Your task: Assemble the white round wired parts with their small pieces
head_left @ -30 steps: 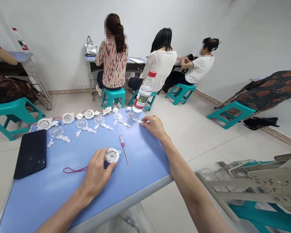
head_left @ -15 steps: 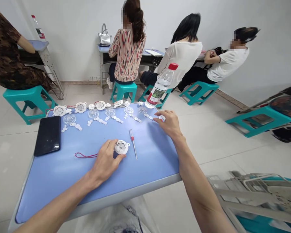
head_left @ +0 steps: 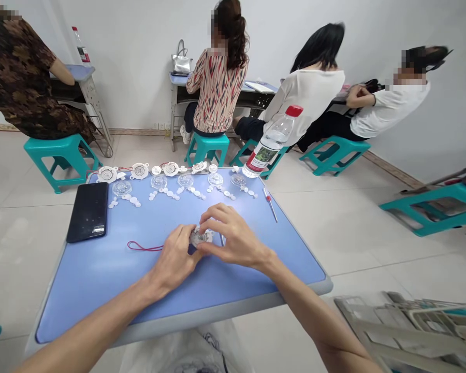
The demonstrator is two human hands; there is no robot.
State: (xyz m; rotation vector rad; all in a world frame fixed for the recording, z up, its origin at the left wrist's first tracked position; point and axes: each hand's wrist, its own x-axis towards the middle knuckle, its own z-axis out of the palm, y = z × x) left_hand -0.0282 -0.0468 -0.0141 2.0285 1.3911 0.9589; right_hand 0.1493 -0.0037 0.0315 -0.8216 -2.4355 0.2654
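Note:
My left hand (head_left: 175, 259) grips a round white plastic casing (head_left: 196, 239) with gear-like rings inside, holding it low over the blue table (head_left: 112, 290). A red cord loop (head_left: 140, 247) trails from its left side. Over the casing, my right hand (head_left: 236, 238) has its fingers bent and drawn together, the fingertips touching the inside; any small part between them is hidden. Under the right hand lies a screwdriver (head_left: 222, 240), mostly covered. A second screwdriver with a red-banded handle (head_left: 271, 203) rests near the table's right edge.
Along the far edge run white casings (head_left: 140, 170), clear round covers (head_left: 186, 180) and small white discs (head_left: 131, 199). A water bottle (head_left: 270, 145) stands at the far right corner, a black phone (head_left: 88, 212) at left. Several people sit on green stools (head_left: 207, 149) beyond.
My right hand has moved from the small discs at the far right to the casing in my left hand, uncovering the second screwdriver. The view has shifted slightly.

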